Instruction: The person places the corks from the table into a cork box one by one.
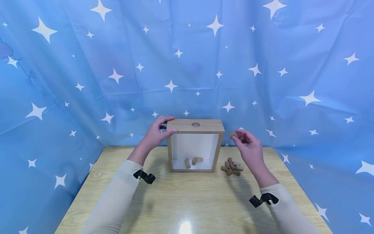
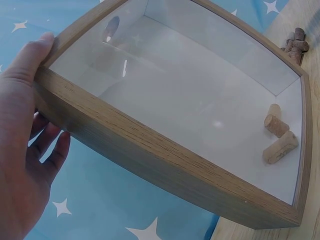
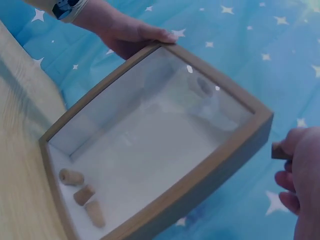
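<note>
Behind everything hangs a blue backdrop [image 1: 87, 65] scattered with white stars, filling the head view from edge to edge; below it lies a pale wooden table [image 1: 187, 201], its grain running left to right.

Upright near the table's far edge stands a wooden frame box [image 1: 195, 145] with a clear front pane and a white inside — its top board carries a round hole [image 1: 195, 124] at the middle; three corks [image 1: 193, 161] lie on the box floor, close together, seen through the pane in all views.

At the box's upper left corner sits the left hand [image 1: 156, 134]; its thumb lies along the front edge of the top board and its fingers curl round the back of the corner, so the hand grips the frame — the left wrist view shows the thumb [image 2: 30, 60] pressed on the wood and the other fingers behind the side wall.

To the right of the box, level with its top and clear of it, the right hand [image 1: 248, 146] is raised; its fingertips pinch a single cork [image 1: 233, 134], held near the box's upper right corner but not touching it.

On the table just right of the box lies a small heap of loose corks [image 1: 232, 166], touching one another, below the raised hand.
</note>
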The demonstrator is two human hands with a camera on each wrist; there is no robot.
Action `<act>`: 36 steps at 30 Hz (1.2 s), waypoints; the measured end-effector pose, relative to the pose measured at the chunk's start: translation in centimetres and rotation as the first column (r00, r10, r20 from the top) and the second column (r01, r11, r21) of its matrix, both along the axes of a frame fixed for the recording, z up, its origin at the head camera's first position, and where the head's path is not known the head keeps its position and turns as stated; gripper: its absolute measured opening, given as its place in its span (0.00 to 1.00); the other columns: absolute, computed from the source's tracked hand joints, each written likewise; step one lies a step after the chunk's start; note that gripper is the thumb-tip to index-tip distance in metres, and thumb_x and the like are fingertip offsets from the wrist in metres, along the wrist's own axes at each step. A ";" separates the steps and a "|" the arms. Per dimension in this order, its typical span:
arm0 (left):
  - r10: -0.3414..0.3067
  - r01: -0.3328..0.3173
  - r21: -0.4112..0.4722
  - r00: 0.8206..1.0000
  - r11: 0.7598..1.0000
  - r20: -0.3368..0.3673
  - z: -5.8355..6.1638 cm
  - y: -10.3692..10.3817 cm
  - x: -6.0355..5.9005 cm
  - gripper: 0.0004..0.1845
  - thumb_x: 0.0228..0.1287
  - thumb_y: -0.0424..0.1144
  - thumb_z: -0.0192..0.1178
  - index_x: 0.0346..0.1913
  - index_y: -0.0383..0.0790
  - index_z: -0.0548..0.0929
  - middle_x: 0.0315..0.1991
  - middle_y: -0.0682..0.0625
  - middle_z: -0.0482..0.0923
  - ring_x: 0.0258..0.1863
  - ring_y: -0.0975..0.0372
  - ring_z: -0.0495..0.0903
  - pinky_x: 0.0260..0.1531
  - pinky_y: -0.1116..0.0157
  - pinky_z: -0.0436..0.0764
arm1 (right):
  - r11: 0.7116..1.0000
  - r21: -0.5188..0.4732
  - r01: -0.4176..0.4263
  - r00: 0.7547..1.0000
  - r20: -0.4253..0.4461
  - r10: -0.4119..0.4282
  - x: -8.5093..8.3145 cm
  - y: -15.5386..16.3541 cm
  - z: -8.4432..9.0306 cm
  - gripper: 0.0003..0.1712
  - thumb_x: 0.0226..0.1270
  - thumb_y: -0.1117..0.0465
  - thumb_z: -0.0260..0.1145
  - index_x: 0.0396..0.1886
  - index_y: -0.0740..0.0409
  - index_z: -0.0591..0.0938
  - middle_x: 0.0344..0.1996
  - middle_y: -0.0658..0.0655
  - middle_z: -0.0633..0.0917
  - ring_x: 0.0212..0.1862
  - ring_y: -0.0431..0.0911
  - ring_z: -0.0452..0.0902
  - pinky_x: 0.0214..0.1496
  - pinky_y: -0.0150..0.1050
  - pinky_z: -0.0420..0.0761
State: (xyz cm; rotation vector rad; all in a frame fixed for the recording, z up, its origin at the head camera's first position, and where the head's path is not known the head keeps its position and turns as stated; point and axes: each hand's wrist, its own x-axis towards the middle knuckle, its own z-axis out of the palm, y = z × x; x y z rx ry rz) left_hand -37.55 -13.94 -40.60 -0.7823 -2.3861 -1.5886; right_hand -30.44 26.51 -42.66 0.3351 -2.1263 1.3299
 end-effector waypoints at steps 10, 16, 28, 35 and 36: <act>-0.012 0.012 0.007 1.000 1.000 0.001 -0.7 0.4 0.0 0.32 0.76 0.52 0.74 0.78 0.54 0.80 0.72 0.51 0.74 0.64 0.51 0.75 0.65 0.42 0.79 | 1.000 0.008 -0.021 0.997 -0.072 0.022 0.4 -2.1 4.4 0.15 0.78 0.71 0.72 0.61 0.68 0.87 0.45 0.66 0.89 0.41 0.42 0.81 0.43 0.25 0.77; -0.014 0.015 0.025 1.000 1.000 -0.005 -0.7 0.5 -0.2 0.31 0.76 0.50 0.74 0.77 0.51 0.80 0.71 0.51 0.75 0.63 0.51 0.74 0.65 0.43 0.78 | 0.998 0.004 -0.055 0.996 -0.069 0.055 -1.2 -2.6 4.9 0.16 0.76 0.66 0.76 0.60 0.60 0.89 0.45 0.59 0.90 0.43 0.42 0.82 0.45 0.28 0.79; -0.008 0.008 0.020 1.000 1.000 -0.001 -0.1 0.3 -0.2 0.31 0.76 0.50 0.74 0.77 0.53 0.80 0.71 0.51 0.74 0.63 0.46 0.74 0.64 0.42 0.78 | 0.988 0.087 -0.124 0.990 -0.058 0.129 -3.1 -4.8 6.6 0.14 0.77 0.62 0.77 0.58 0.57 0.90 0.39 0.54 0.90 0.40 0.45 0.84 0.43 0.30 0.81; -0.003 0.003 0.015 1.000 1.000 -0.005 -0.1 0.1 -0.1 0.31 0.75 0.50 0.75 0.77 0.53 0.80 0.71 0.52 0.75 0.62 0.51 0.74 0.64 0.44 0.78 | 0.954 0.220 -0.203 0.968 -0.102 0.229 -3.9 -6.7 8.0 0.16 0.74 0.67 0.78 0.58 0.63 0.89 0.43 0.55 0.91 0.40 0.46 0.85 0.43 0.32 0.84; -0.003 0.003 0.017 1.000 1.000 -0.006 -0.2 0.1 -0.1 0.31 0.75 0.50 0.75 0.77 0.53 0.80 0.72 0.52 0.75 0.62 0.50 0.74 0.64 0.43 0.78 | 0.948 0.234 -0.214 0.965 -0.102 0.243 -4.1 -7.0 8.1 0.16 0.74 0.67 0.78 0.58 0.63 0.90 0.43 0.56 0.91 0.39 0.46 0.86 0.42 0.33 0.85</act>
